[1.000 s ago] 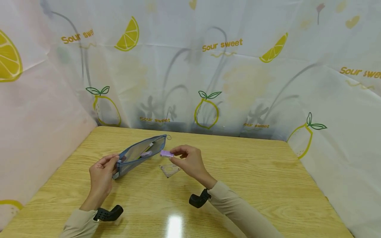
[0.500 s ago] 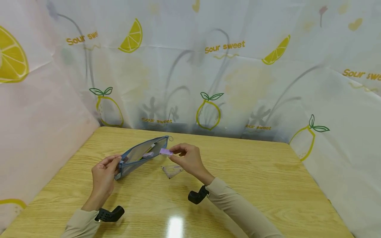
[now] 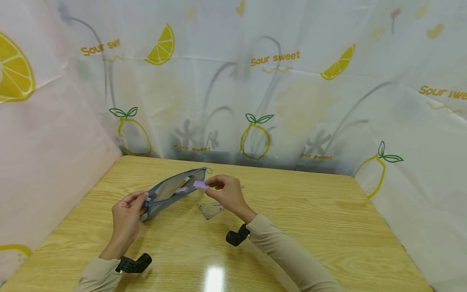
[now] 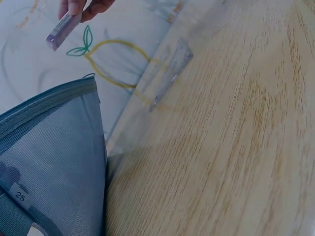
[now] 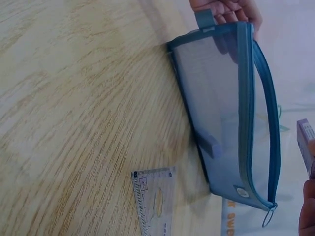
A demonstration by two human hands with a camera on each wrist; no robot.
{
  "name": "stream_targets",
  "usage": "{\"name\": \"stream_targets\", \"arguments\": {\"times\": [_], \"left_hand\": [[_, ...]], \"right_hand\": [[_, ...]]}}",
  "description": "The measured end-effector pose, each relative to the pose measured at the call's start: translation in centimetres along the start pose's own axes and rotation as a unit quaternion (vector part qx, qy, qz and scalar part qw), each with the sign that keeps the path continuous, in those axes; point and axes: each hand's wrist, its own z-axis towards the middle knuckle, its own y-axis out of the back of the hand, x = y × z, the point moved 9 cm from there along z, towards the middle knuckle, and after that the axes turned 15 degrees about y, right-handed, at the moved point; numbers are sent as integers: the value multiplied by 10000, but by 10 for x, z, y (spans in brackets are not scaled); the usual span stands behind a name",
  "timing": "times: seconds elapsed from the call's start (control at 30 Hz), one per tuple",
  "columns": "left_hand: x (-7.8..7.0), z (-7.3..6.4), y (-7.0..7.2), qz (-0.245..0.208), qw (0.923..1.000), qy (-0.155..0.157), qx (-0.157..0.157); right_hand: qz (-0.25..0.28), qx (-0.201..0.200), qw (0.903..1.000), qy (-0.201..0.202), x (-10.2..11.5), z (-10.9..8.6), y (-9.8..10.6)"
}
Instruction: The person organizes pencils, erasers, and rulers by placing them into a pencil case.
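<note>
My left hand (image 3: 125, 215) grips the near end of a blue mesh zip pencil case (image 3: 158, 209), holding it tilted with its mouth unzipped. Between thumb and fingers of my right hand (image 3: 230, 197) is a small purple eraser (image 3: 200, 185), just beside the far end of the opening. The right wrist view shows that eraser (image 5: 305, 140) apart from the case (image 5: 209, 88). Inside the case lie a yellow-and-black pencil (image 3: 179, 185) and another purple block (image 3: 181, 190), which shows through the mesh.
A clear plastic set square (image 3: 209, 211) lies flat on the wooden table (image 3: 310, 227) below my right hand. Something small and see-through pokes out behind that hand, too hidden to identify. A printed lemon curtain (image 3: 219, 89) encloses the table's back and sides.
My right hand has moved slightly left with the eraser, nearer the case's opening. My left hand keeps its grip on the case. The head view has shifted a little.
</note>
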Motion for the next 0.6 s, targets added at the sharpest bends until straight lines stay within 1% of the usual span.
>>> {"name": "stream_targets", "arguments": {"times": [0.4,0.6], "left_hand": [[0,-3,0,33,10000,-39,32],[1,-4,-2,60,9999,-95,32]], "right_hand": [[-132,-73,9999,74,-6,5,-6],[-111,-78,9999,-88,-10,7,-9]]}}
